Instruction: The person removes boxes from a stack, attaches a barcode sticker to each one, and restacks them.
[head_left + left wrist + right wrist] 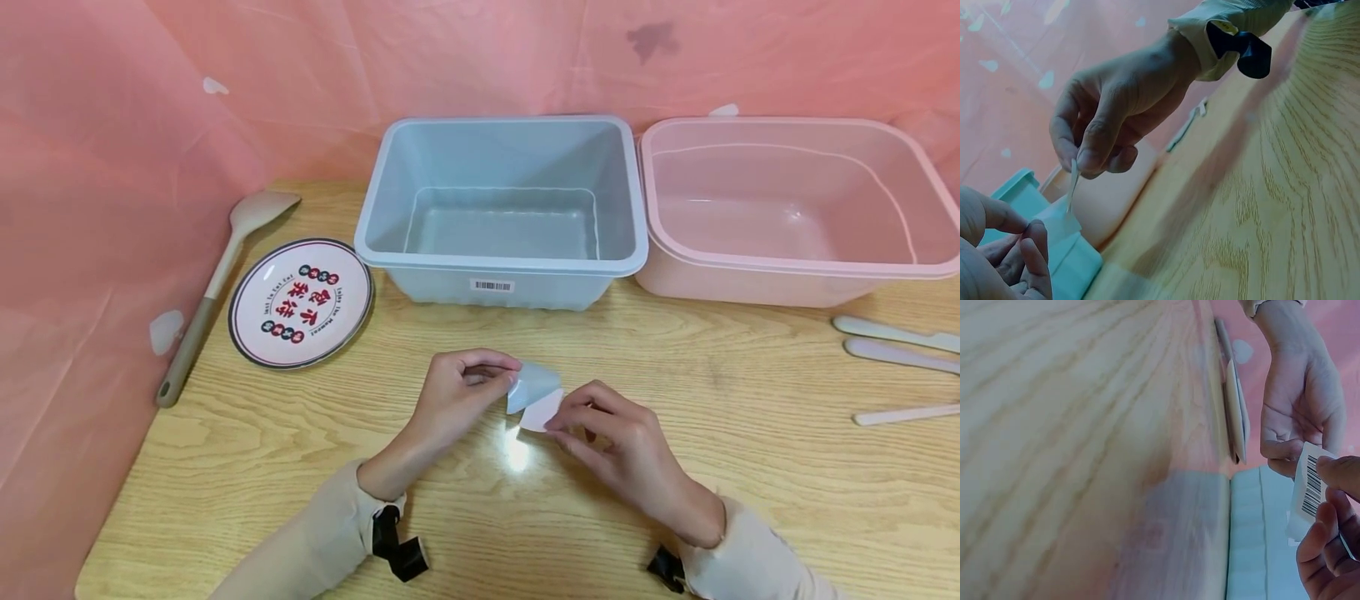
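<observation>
Over the table, in front of the blue bin, my left hand (450, 404) pinches a glossy, pale backing sheet (536, 385) between thumb and fingers. My right hand (626, 442) pinches the lower corner of a white barcode sticker (542, 412), which meets the sheet at a slant. Whether the two are still joined cannot be made out. The right wrist view shows black bars on the barcode sticker (1311, 487) beside the right thumb. From the left wrist, the sticker (1072, 187) appears nearly edge-on below the right fingertips.
Behind the hands stand a blue bin (495, 265) with a barcode label and a pink bin (795, 265). To the left lie a printed plate (300, 304) and a spatula (217, 283). Several pale utensils, among them a knife (892, 332), lie at the right edge.
</observation>
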Demonstrator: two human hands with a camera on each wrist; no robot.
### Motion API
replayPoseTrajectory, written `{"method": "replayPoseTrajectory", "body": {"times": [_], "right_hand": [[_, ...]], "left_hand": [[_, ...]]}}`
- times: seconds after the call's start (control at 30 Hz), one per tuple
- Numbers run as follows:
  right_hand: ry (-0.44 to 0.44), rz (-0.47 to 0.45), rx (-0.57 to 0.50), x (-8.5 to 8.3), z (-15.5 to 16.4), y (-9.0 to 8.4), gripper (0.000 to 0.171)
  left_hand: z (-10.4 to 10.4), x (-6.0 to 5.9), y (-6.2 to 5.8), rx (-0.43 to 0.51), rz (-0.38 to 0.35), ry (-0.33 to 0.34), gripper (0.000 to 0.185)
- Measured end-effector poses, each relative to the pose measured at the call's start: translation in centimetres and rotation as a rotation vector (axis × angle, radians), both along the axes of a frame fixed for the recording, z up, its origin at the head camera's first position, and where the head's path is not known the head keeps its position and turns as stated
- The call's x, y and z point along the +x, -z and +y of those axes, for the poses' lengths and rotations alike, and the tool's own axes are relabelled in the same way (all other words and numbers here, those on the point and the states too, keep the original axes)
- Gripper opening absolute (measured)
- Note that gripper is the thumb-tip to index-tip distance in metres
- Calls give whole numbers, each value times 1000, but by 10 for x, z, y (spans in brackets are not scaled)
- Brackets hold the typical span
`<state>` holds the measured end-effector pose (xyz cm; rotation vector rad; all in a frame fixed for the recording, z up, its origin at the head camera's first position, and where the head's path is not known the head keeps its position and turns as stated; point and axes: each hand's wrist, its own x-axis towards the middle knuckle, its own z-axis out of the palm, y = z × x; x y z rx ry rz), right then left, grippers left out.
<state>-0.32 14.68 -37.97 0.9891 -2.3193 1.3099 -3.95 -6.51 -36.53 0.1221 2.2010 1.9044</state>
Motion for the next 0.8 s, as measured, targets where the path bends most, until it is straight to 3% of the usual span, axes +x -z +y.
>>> {"method": "replayPoseTrajectory", "body": {"times": [0.37, 0.6, 0.8], "right_hand": [[-8, 18, -49, 3, 3, 6, 25], [-19, 79, -124, 4, 1, 11, 21], [3, 93, -140, 3, 2, 11, 22]], "left_hand": [[-3, -1, 8, 15, -10, -46, 11], [-6, -1, 12, 23, -8, -84, 11], [-11, -7, 18, -60, 43, -44, 11]]}}
